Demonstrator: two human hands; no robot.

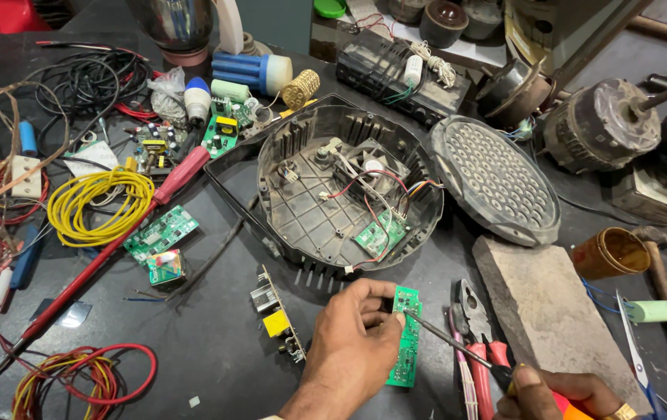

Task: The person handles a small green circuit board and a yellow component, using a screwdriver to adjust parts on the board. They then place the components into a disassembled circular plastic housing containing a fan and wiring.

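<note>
I pinch the narrow green circuit board (406, 336) in my left hand (353, 342), my right hand (559, 393) closed around the thin metal-tipped soldering iron (458, 348), so I steady its tip lightly on the board's top edge.

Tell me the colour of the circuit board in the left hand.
Green circuit board, seen in the head view.

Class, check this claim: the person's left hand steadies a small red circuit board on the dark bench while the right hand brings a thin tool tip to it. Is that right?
Not quite. The head view shows the circuit board is green, not red. The rest holds: the left hand steadies it on the dark bench, and the right hand brings a thin tool tip to it.
</note>
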